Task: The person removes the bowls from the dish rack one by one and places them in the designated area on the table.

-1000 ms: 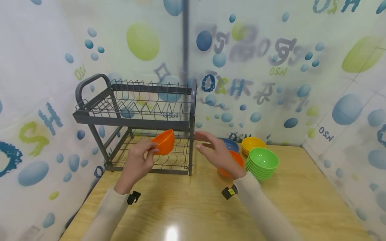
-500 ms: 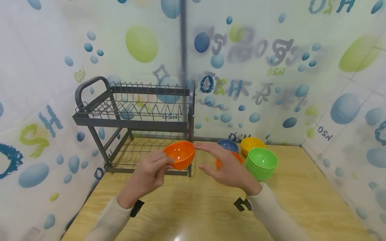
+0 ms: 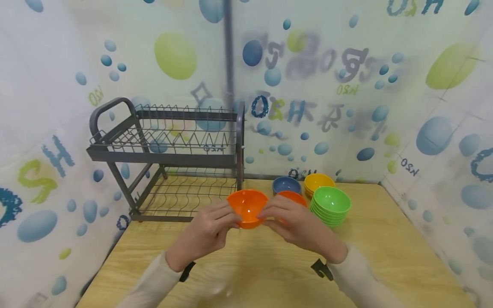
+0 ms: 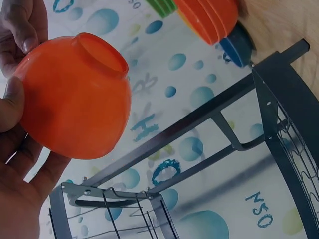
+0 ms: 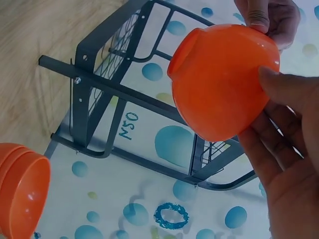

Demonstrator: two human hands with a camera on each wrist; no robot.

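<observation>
An orange bowl point(image 3: 248, 208) is held up above the table, its inside tilted toward the head camera. My left hand point(image 3: 209, 226) pinches its left rim between thumb and fingers. On the opposite side my right hand point(image 3: 302, 222) pinches the rim too. Both wrist views show the bowl's smooth outside and foot ring, with the thumb of the near hand on the outer wall. Behind the right hand, partly hidden by it, are more orange bowls point(image 3: 293, 197). The dark two-tier dish rack point(image 3: 165, 159) stands just behind and left of the held bowl.
A blue bowl point(image 3: 286, 185), yellow bowls point(image 3: 319, 181) and a stack of several green bowls point(image 3: 332, 202) stand at the back right. The wooden table point(image 3: 254, 273) reaches toward me in front of the rack. Patterned curtains point(image 3: 308, 85) enclose the back and sides.
My left hand has brought the orange bowl from in front of the rack's lower tier rightward and slightly down. My right hand, earlier without a hold, now grips its right rim.
</observation>
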